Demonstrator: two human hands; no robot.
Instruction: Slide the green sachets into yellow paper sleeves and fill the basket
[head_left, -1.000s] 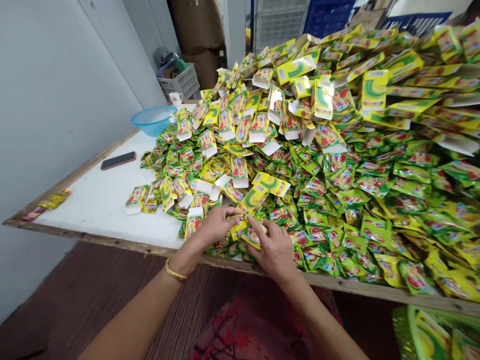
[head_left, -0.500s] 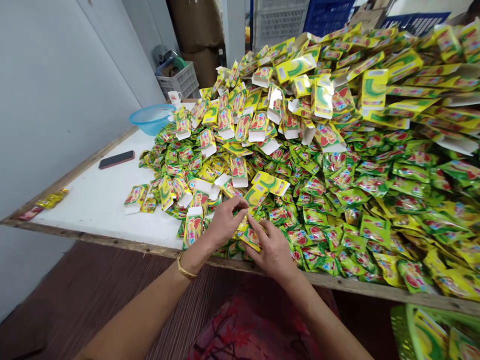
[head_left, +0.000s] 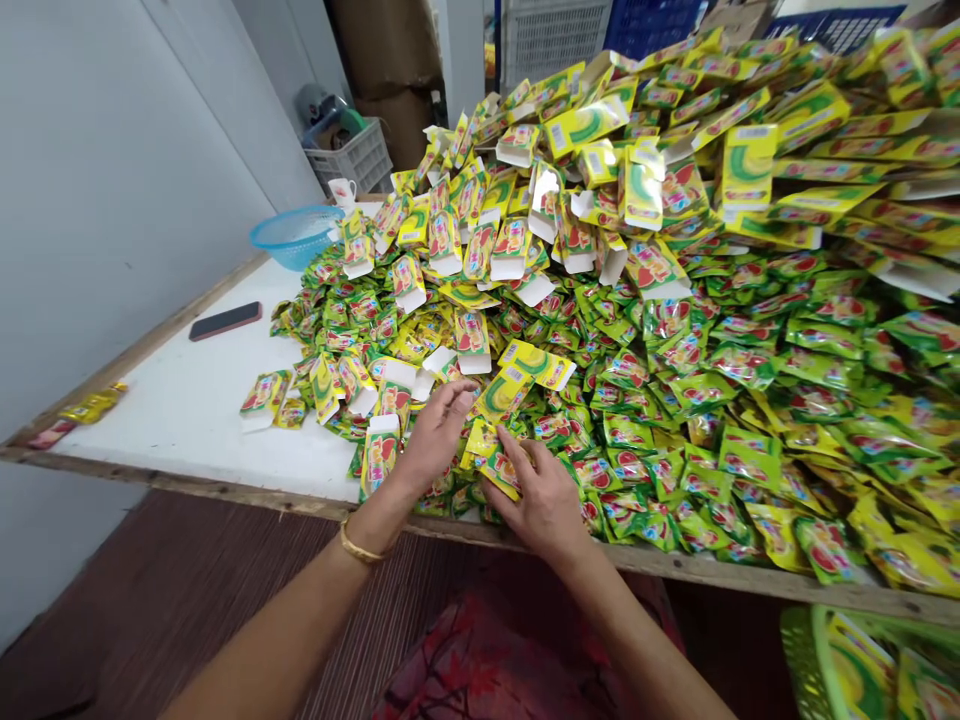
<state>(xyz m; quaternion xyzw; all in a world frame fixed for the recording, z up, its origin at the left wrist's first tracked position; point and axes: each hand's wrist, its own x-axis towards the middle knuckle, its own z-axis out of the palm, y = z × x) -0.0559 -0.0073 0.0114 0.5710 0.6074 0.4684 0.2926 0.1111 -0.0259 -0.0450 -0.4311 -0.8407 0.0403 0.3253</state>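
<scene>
My right hand (head_left: 544, 500) grips a small yellow and red box (head_left: 499, 465) between thumb and fingers, low over the table's front edge. To the left of that box is my left hand (head_left: 435, 440), its fingers apart from the box and nothing visible in them. Around both hands lie green sachets (head_left: 626, 435) and loose yellow boxes (head_left: 504, 393). An upright box with a white open flap (head_left: 381, 455) stands just left of my left wrist.
A big heap of yellow boxes (head_left: 589, 125) covers the back. A blue basket (head_left: 296, 235) and a phone (head_left: 225, 320) are on the white table (head_left: 172, 400) at left. A green basket (head_left: 806, 660) with packs sits at lower right, below the wooden edge.
My left hand has moved left, away from the small box, and its fingers have opened. My right hand keeps hold of the box in nearly the same place.
</scene>
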